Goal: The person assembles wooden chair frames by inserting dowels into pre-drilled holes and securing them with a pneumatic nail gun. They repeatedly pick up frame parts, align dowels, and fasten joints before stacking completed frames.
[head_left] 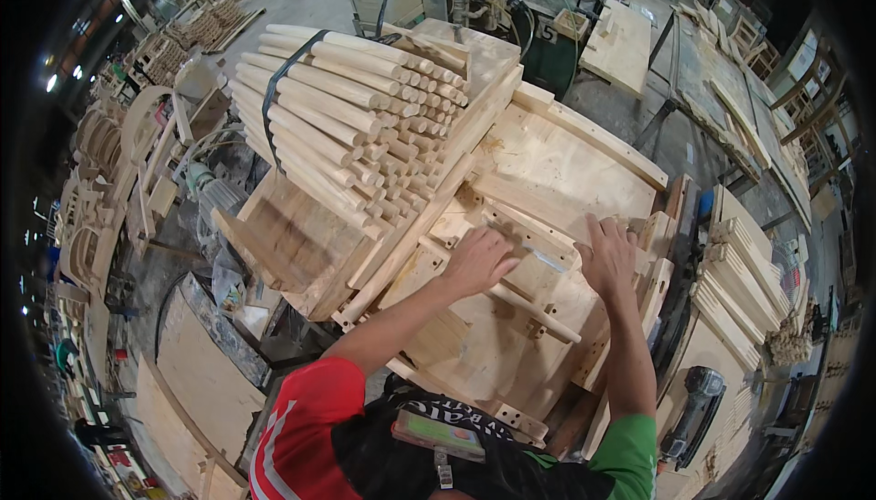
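Observation:
My left hand (478, 259) lies palm down on a pale wooden rail (527, 237) set into a plywood jig (511, 317) on the workbench, fingers curled over the piece. My right hand (609, 256) presses flat on the same rail a little further right, fingers spread towards the far edge. A round dowel (538, 310) lies across the jig just below both hands. Nothing is lifted; both hands bear down on the wood.
A strapped bundle of turned wooden spindles (351, 126) rests on a crate at the left. Stacked shaped slats (739, 286) stand at the right, with a power tool (693, 413) below them. Curved chair parts (109, 217) fill the left floor; a machine (557, 35) stands behind.

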`<state>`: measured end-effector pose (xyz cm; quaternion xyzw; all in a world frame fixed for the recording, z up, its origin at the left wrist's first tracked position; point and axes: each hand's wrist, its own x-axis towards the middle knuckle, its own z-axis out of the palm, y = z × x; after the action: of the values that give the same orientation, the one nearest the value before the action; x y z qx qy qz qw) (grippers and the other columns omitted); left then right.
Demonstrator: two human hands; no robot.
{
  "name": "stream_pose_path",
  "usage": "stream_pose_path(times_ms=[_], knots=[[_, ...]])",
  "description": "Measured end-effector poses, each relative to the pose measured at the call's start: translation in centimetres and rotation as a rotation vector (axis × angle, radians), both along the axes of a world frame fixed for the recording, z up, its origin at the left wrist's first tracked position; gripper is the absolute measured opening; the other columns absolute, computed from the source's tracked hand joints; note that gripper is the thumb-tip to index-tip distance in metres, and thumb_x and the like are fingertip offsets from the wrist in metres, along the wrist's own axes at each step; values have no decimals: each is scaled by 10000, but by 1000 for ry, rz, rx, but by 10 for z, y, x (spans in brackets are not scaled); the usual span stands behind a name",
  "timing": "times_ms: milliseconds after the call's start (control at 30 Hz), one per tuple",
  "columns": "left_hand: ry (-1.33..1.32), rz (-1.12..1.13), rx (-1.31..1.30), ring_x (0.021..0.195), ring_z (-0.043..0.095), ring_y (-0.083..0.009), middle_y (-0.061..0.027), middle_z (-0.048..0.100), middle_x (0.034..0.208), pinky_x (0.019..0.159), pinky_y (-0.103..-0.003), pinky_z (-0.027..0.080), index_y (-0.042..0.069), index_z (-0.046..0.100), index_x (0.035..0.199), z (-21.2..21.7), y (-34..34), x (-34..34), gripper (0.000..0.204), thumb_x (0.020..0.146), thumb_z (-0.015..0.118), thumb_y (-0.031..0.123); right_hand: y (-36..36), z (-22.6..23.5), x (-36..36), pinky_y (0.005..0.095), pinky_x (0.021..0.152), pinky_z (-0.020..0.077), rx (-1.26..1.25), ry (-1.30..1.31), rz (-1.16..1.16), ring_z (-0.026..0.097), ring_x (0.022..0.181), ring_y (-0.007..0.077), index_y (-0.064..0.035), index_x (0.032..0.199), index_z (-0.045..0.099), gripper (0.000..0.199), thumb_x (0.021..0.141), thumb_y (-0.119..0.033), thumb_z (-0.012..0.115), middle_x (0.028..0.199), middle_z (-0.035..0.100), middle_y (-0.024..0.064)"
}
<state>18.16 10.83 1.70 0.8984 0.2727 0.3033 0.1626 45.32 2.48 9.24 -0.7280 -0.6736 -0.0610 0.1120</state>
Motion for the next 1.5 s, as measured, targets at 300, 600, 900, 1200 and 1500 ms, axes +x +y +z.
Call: stream_pose_path(times_ms=[300, 600, 900, 1200, 1500], knots=[[-3, -22, -117, 890, 599, -308, -98, 619, 844, 833, -418, 505, 65, 716, 763, -36, -16, -10, 359, 971, 797, 346, 19, -24, -1, 496, 934, 441, -42, 86, 7, 636, 1071, 354, -102, 1431, 650, 608, 886, -301, 834, 1122, 662, 132], [14, 21, -115, 895, 624, -312, -103, 638, 833, 847, -431, 512, 64, 715, 755, -35, -20, -12, 310, 951, 791, 292, 21, -87, -5, 508, 887, 460, 16, 399, -80, 650, 1043, 356, -144, 1275, 757, 412, 915, -332, 819, 1073, 682, 151], [59, -3, -75, 935, 639, -352, -128, 683, 880, 911, -473, 500, 79, 713, 779, -46, -14, -6, 296, 952, 758, 315, 9, -93, -29, 522, 1031, 494, 254, 175, -136, 631, 1169, 424, -123, 1408, 677, 451, 1001, -312, 719, 1262, 671, 213], [-71, -118, -81, 957, 602, -340, -87, 654, 949, 875, -480, 486, 87, 722, 915, -42, -25, 0, 213, 888, 843, 260, -265, 6, -82, 541, 988, 511, 148, 155, -899, 623, 1173, 449, -25, 1432, 602, 514, 973, -211, 740, 1231, 651, 245], [79, -522, -188, 1036, 618, -323, -98, 659, 992, 973, -462, 496, 92, 753, 1003, -28, -44, 33, 325, 875, 852, 374, -330, -9, -104, 511, 777, 579, -122, 435, -943, 706, 852, 445, -22, 1164, 606, 355, 911, -216, 763, 874, 686, 186]])
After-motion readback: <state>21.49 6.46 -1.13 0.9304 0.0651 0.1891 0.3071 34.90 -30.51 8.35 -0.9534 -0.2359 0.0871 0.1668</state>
